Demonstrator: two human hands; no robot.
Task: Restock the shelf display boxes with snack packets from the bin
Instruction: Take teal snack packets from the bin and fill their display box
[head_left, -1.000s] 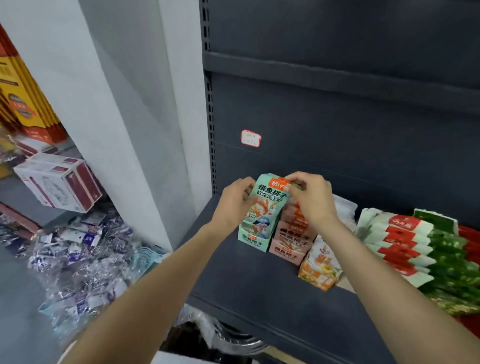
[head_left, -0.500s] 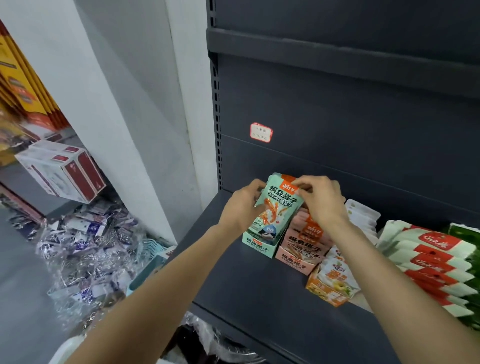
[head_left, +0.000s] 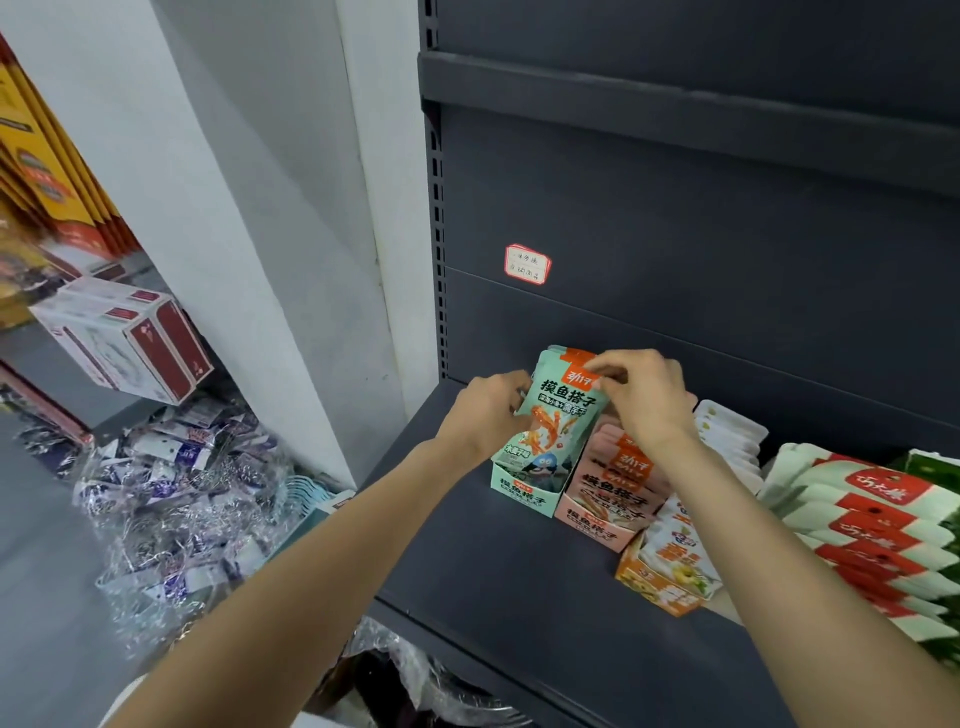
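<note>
A mint-green snack packet (head_left: 558, 415) stands upright in the green display box (head_left: 524, 492) on the dark shelf (head_left: 493, 561). My left hand (head_left: 485, 415) grips the packet's left edge. My right hand (head_left: 644, 397) pinches its top right corner. Right beside the green box stands a pink display box (head_left: 602, 517) holding pink packets, partly hidden by my right wrist. An orange display box (head_left: 662, 590) with packets sits further right and nearer the shelf's front edge.
Red, white and green packets (head_left: 872, 525) are stacked at the shelf's right end. A white label (head_left: 527, 264) sticks to the back panel. To the left, a white pillar (head_left: 249, 208), a carton (head_left: 124, 345) and a heap of wrapped packets (head_left: 176, 493) on the floor.
Both hands have stayed on the green packet at the green box. The camera has moved closer and slightly left, so the shelf items sit further right in view.
</note>
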